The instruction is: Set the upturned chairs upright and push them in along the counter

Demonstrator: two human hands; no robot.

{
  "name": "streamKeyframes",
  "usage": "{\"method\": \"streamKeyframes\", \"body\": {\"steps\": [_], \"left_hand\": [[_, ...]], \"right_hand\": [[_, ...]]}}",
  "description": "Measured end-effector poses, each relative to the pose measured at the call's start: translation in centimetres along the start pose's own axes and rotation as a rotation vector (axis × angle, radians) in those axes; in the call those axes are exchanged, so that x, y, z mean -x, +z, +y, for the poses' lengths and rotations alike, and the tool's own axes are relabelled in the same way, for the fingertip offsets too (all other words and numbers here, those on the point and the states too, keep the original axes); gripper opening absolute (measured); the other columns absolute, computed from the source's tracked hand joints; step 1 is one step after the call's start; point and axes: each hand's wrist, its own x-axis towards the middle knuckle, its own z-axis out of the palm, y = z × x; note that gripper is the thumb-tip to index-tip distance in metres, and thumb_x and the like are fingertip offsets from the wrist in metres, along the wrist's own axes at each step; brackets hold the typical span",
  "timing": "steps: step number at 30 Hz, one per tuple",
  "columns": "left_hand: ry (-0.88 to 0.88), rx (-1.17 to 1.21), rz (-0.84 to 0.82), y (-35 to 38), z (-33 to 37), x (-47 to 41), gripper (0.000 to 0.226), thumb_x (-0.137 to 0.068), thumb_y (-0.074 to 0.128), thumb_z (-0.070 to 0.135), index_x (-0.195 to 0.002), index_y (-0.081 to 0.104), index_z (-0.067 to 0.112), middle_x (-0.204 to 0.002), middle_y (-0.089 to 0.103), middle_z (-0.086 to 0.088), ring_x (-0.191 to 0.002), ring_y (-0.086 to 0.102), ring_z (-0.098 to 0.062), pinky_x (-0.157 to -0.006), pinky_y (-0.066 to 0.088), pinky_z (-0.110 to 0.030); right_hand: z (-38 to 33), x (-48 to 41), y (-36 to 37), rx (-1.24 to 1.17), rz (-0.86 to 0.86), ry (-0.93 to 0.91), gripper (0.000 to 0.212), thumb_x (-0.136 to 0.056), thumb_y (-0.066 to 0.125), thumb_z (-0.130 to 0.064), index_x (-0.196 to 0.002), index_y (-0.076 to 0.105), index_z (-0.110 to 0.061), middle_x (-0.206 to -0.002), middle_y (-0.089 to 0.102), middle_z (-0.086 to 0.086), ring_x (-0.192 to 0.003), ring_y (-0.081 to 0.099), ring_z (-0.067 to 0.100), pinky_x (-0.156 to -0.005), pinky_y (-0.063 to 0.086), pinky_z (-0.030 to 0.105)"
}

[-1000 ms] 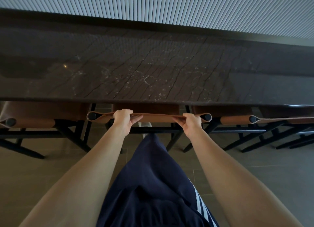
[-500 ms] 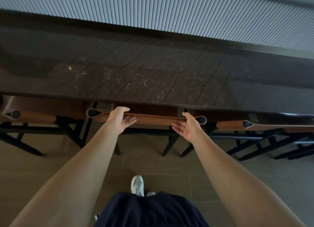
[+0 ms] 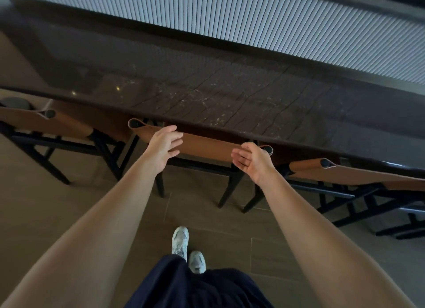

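Observation:
A chair with a tan leather backrest (image 3: 207,144) and black legs stands upright, pushed in under the dark marble counter (image 3: 218,96). My left hand (image 3: 164,145) hovers in front of the left part of that backrest with relaxed, spread fingers and holds nothing. At the right end of the backrest, my right hand (image 3: 251,161) is also loose, palm turned inward, just off the leather. Two more tan chairs stand tucked in: one on the left (image 3: 46,121), one on the right (image 3: 354,174).
A ribbed white wall panel (image 3: 253,20) runs behind the counter. Black chair legs (image 3: 232,188) reach out over the tiled floor (image 3: 57,204) toward me. My feet in light shoes (image 3: 186,250) stand about a step back from the chairs.
Both hands gripped the middle chair's backrest a second ago; they have let go and drawn slightly back with fingers loosened. My view has tilted and I have stepped back.

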Motion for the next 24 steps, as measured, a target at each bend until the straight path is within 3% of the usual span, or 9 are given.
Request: {"method": "streamKeyframes", "body": {"steps": [9, 19, 24], "left_hand": [[0.229, 0.102, 0.165, -5.7, -0.3, 5.1, 0.027, -0.092, 0.059, 0.022, -0.115, 0.064, 0.036, -0.127, 0.063, 0.004, -0.12, 0.056, -0.01, -0.11, 0.037, -0.044], [0.337, 0.216, 0.177, -17.1, 1.0, 8.4, 0.031, -0.095, 0.054, 0.014, -0.122, 0.061, 0.027, -0.12, 0.068, -0.001, -0.111, 0.065, -0.014, -0.104, 0.045, -0.039], [0.347, 0.283, 0.178, -24.9, 1.5, 10.7, 0.03, -0.099, 0.048, 0.022, -0.128, 0.056, 0.018, -0.121, 0.067, -0.007, -0.11, 0.065, -0.019, -0.104, 0.045, -0.04]], "right_hand": [[2.1, 2.8, 4.4, 0.153, -0.076, -0.226, 0.025, -0.099, 0.053, -0.033, -0.117, 0.067, -0.022, -0.111, 0.072, 0.004, -0.105, 0.067, 0.019, -0.093, 0.055, 0.038], [6.0, 6.8, 14.5, 0.215, -0.235, -0.319, 0.03, -0.101, 0.048, -0.035, -0.119, 0.067, -0.021, -0.116, 0.071, 0.004, -0.109, 0.066, 0.019, -0.097, 0.052, 0.039], [9.9, 9.7, 21.4, 0.162, -0.286, -0.287, 0.038, -0.101, 0.046, -0.037, -0.126, 0.063, -0.015, -0.119, 0.07, 0.007, -0.106, 0.068, 0.021, -0.096, 0.052, 0.039]]}}
